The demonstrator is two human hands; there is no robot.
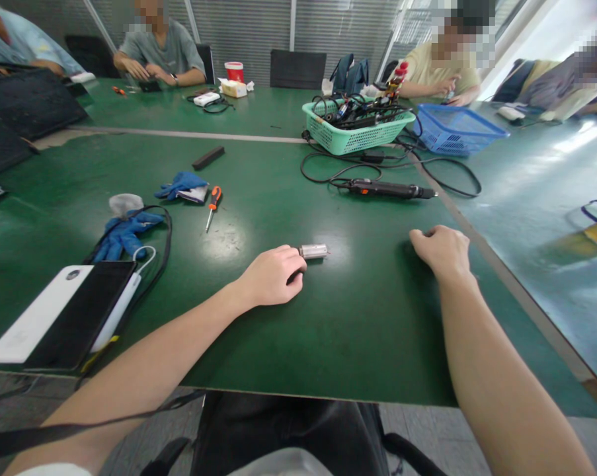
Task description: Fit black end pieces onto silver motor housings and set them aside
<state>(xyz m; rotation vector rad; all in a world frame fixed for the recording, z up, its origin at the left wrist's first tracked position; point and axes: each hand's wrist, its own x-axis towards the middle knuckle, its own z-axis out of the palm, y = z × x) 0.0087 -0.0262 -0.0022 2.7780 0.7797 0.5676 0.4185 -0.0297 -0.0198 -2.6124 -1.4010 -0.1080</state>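
Observation:
My left hand (276, 274) rests on the green table with its fingers curled in, and the gap by its thumb shows nothing held. Against or just behind its knuckles lies a small silver metal cylinder (314, 251), like a small motor, with thin pins at the right end. Its left end is hidden by the hand, so I cannot tell whether they touch. Farther right, my right hand (443, 251) sits on the table in a loose fist, apart from everything. Nothing shows in it, though its fingertips are hidden.
To the left lie an orange-handled screwdriver (213, 206), blue gloves (124, 237), a dark bar (208, 157) and a white-and-black tablet-like device (60, 316). A corded electric screwdriver (387, 189), a green basket (352, 137) of tools and a blue basket (457, 132) stand beyond. Several people sit around.

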